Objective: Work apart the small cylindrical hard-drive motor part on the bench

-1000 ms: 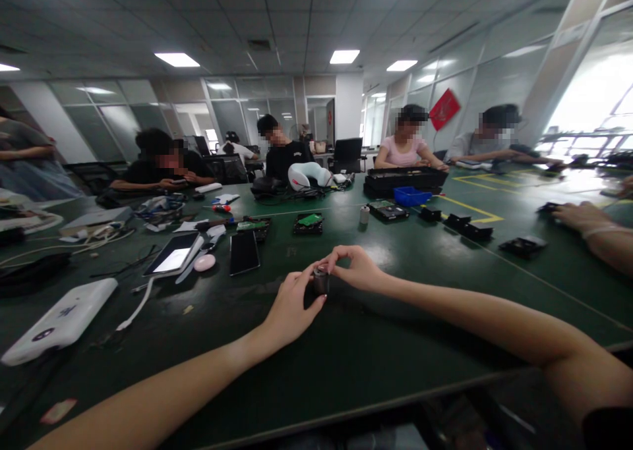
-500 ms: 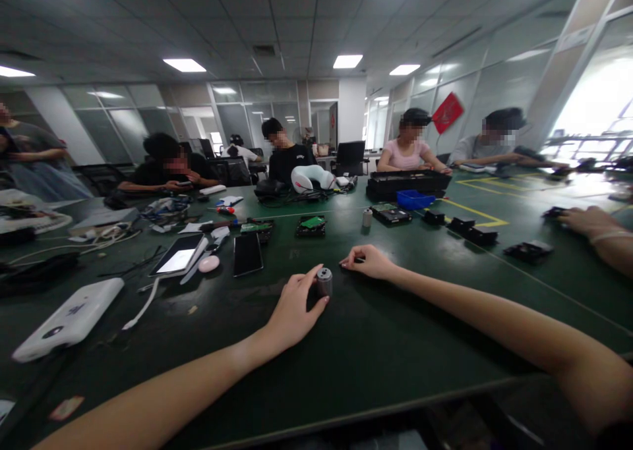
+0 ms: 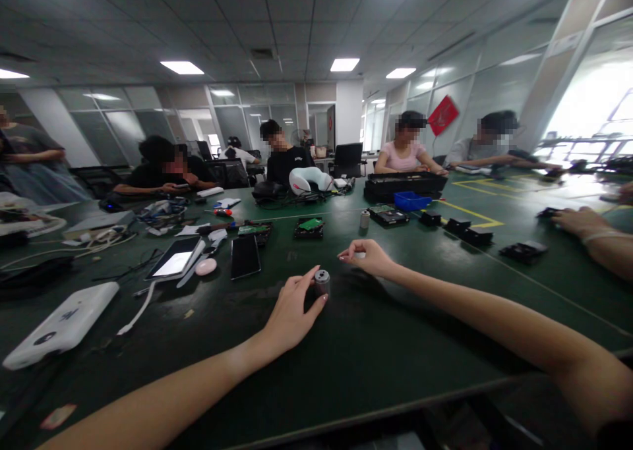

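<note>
A small grey metal cylinder point(image 3: 322, 283) stands upright on the green table point(image 3: 395, 364). The thumb and fingers of my left hand point(image 3: 291, 308) grip it from its left side. To the right and a little farther off, my right hand point(image 3: 368, 257) hovers over the table with thumb and fingertips pinched together; whatever may be between them is too small to make out. Beyond that hand stands a second, paler cylinder point(image 3: 364, 219). A dark phone point(image 3: 245, 257) lies to the left of my left hand.
Drives with green boards point(image 3: 309, 227) lie farther back, near a blue tray point(image 3: 412, 201). Black blocks point(image 3: 467, 231) are at the right. A white device point(image 3: 62, 325), cables and a lit phone point(image 3: 177, 259) cover the left. Another person's hand point(image 3: 581, 225) rests at the right.
My right hand has risen slightly off the tabletop, fingers still pinched. My left hand stays on the cylinder. The whole view has shifted a little.
</note>
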